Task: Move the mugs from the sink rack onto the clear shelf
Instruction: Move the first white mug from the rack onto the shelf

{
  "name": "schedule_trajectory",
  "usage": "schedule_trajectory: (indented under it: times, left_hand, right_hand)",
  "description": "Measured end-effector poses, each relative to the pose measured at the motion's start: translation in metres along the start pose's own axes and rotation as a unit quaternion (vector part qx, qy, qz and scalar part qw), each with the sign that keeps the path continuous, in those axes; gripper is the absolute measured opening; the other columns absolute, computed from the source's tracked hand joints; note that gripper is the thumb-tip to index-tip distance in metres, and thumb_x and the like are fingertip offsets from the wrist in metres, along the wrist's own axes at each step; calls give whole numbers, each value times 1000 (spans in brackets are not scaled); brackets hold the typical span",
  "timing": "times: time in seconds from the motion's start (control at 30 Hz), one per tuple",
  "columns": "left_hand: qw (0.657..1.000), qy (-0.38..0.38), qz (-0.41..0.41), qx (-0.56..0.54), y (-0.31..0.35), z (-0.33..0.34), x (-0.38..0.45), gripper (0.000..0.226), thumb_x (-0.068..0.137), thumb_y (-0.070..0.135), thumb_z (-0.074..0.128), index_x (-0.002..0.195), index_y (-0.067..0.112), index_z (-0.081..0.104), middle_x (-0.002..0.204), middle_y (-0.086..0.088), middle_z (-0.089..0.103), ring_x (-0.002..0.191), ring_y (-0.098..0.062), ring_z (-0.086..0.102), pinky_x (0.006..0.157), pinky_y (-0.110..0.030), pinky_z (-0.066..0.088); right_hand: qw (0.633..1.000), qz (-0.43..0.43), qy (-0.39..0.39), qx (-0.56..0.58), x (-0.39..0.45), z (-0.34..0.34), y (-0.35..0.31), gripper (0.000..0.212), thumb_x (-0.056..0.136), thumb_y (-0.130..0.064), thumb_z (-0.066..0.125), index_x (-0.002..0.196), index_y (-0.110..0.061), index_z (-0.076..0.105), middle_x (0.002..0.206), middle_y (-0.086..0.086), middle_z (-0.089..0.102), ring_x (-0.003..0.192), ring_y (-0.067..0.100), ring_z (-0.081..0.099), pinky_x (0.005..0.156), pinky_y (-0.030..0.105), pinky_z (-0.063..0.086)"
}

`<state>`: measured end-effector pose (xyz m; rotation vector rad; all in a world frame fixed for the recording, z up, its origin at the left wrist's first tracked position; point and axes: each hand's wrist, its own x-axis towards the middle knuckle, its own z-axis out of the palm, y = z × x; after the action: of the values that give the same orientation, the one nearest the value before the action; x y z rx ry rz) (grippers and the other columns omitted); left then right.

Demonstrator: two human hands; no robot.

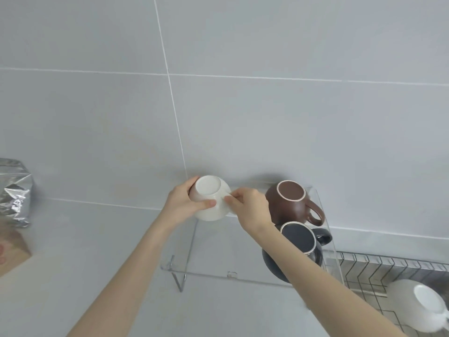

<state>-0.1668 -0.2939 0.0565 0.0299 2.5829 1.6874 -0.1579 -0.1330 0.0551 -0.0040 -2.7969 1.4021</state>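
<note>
An upside-down cream mug (208, 190) is at the back left corner of the clear shelf (218, 254). My left hand (182, 205) wraps around its left side, thumb across the front. My right hand (250, 210) pinches its right side, where the handle is hidden by my fingers. Whether the mug rests on the shelf or hangs just above it, I cannot tell. A brown mug (291, 203) and a dark grey mug (301, 242) stand upside down on the shelf's right part. A white mug (418, 307) lies in the wire sink rack (369, 268) at the lower right.
A grey tiled wall (218, 93) rises right behind the shelf. A crumpled silver foil bag (14, 190) and a brown paper package (12, 249) stand on the grey counter (85, 239) at the far left. My right forearm crosses over the dark grey mug.
</note>
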Motion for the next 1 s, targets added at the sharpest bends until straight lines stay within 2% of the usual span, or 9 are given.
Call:
schedule_trajectory:
  times: [0.23, 0.5, 0.57, 0.63, 0.7, 0.77, 0.83, 0.9, 1.0]
  left_hand:
    - [1000, -5, 1, 9, -2, 1, 7, 62, 50, 35, 78, 108, 24, 62, 110, 0, 70, 106, -19, 63, 96, -41, 49]
    - [999, -12, -7, 45, 3, 3, 8, 57, 57, 28, 74, 111, 17, 59, 112, -6, 68, 109, -23, 61, 95, -39, 48]
    - [997, 2, -11, 72, 9, 8, 7, 67, 60, 26, 76, 121, 12, 52, 122, -7, 62, 118, -26, 55, 95, -30, 44]
    - [992, 40, 9, 117, 21, 20, 2, 74, 69, 16, 75, 133, 7, 40, 139, -10, 48, 130, -25, 44, 89, -14, 29]
    - [987, 60, 65, 133, 45, 44, -12, 78, 73, 15, 72, 139, 6, 32, 149, -8, 36, 137, -20, 35, 87, -4, 19]
    - [985, 57, 119, 111, 67, 75, -29, 73, 74, 18, 72, 138, 9, 36, 147, -4, 40, 136, -17, 36, 92, -3, 18]
    - [987, 48, 140, 65, 79, 94, -38, 68, 73, 20, 73, 134, 14, 44, 139, 0, 51, 130, -11, 45, 96, -6, 26]
    - [990, 18, 140, 12, 86, 110, -47, 65, 70, 19, 74, 130, 19, 48, 127, 6, 58, 117, -2, 52, 95, -5, 32]
    - [988, -63, 140, -36, 107, 164, -68, 60, 70, 16, 75, 125, 20, 52, 119, 8, 61, 101, 9, 55, 89, -3, 37]
  right_hand:
    - [1000, 18, -7, 13, 6, 5, 2, 23, 86, -22, 51, 87, -3, 64, 79, 8, 62, 76, 25, 53, 59, 31, 36]
    - [999, 16, -37, 18, 9, 6, 5, 24, 90, -18, 45, 98, -2, 60, 100, 18, 66, 87, 31, 56, 66, 31, 39]
    - [998, 11, -68, 11, 6, 2, 3, 29, 91, -18, 42, 113, -4, 54, 113, 18, 63, 95, 29, 55, 72, 29, 38]
    - [996, -8, -89, 2, -2, -12, 0, 39, 92, -18, 41, 130, -8, 42, 128, 16, 55, 113, 29, 52, 85, 31, 41]
    - [997, -44, -61, 13, -12, -40, 3, 43, 91, -18, 43, 133, -12, 38, 135, 13, 51, 124, 26, 47, 97, 30, 37]
    - [997, -69, -16, 33, -25, -75, 13, 40, 91, -17, 45, 130, -14, 43, 132, 10, 54, 124, 20, 48, 101, 29, 37]
    - [997, -71, 10, 42, -32, -99, 16, 35, 90, -17, 47, 125, -16, 50, 123, 7, 60, 115, 18, 54, 98, 29, 42]
    - [995, -66, 28, 68, -41, -119, 20, 31, 88, -15, 48, 118, -17, 56, 111, 1, 64, 100, 19, 62, 84, 24, 51]
    - [993, -47, 86, 71, -67, -169, 56, 26, 88, -15, 50, 112, -18, 60, 109, -6, 64, 95, 10, 61, 71, -1, 43]
